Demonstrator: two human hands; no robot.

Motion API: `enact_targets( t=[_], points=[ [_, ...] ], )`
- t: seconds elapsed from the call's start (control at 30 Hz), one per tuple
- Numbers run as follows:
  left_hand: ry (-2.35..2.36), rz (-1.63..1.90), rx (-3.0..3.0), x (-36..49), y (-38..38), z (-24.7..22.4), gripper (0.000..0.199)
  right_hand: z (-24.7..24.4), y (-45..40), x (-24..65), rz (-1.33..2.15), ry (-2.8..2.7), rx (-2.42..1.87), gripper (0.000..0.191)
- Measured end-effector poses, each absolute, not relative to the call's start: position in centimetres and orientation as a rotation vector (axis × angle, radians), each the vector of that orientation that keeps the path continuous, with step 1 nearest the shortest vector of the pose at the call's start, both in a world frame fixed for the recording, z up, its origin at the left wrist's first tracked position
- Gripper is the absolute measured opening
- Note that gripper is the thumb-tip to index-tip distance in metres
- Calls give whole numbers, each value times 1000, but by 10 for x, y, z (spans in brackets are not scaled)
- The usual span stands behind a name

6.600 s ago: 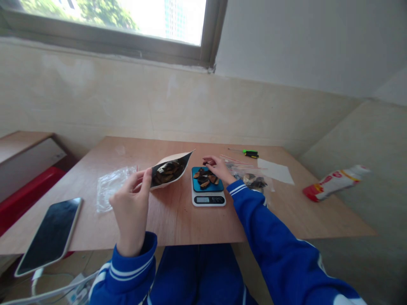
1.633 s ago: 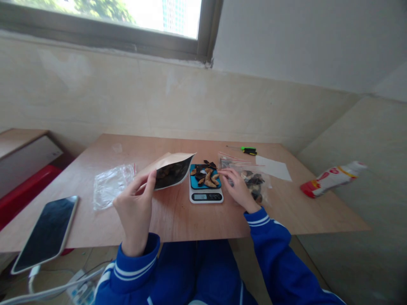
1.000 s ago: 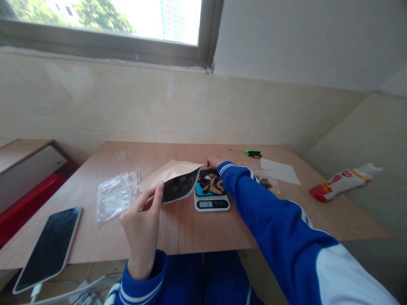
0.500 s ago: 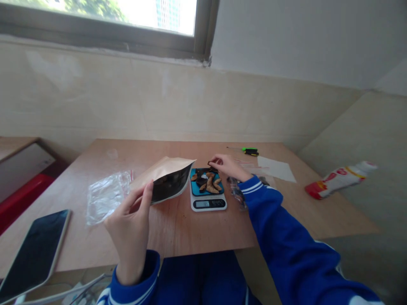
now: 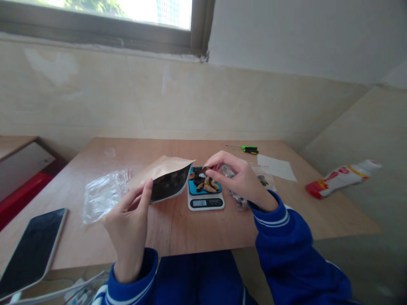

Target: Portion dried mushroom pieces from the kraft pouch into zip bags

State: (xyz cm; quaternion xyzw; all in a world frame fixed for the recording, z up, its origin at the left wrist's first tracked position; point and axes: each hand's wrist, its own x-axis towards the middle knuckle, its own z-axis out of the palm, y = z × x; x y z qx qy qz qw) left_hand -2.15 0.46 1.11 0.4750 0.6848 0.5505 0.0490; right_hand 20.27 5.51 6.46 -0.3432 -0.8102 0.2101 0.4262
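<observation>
My left hand [image 5: 132,224] pinches the near edge of a brown paper bag [image 5: 159,168] between thumb and fingers. The bag lies tilted, its dark-lined mouth facing right toward the scale. On the white kitchen scale [image 5: 190,204] with a blue top are several dried, curled pieces [image 5: 208,185], dark brown and tan; their exact kind is unclear. Over the scale's right rear part, my right hand [image 5: 240,178] has thumb and fingertips closed on a small dark dried piece [image 5: 206,169], partly hidden by the fingers.
Clear plastic bags [image 5: 104,197] lie left of the paper bag, with a phone [image 5: 30,250] at the table's left edge. Right of the scale are plastic packets [image 5: 240,201] with dark contents, white paper [image 5: 276,166], screwdrivers [image 5: 249,149] and a red-and-white bottle [image 5: 340,180].
My right hand has swung nearer, its fingertips shifting slightly left and lower over the dried pieces on the scale. The left hand still holds the paper bag in about the same place.
</observation>
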Motion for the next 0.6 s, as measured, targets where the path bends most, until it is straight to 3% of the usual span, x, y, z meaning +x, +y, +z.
enact_targets(
  t=[0.3, 0.47, 0.6],
  points=[
    [2106, 1632, 1509, -27, 5, 21, 23, 65, 72, 175, 410, -2087, -679, 7],
    [2074, 1607, 1532, -23, 8, 21, 22, 59, 72, 169, 199, -2143, -719, 15],
    [2086, 1646, 1487, -25, 6, 22, 23, 62, 77, 181, 223, -2186, -746, 22]
  ],
)
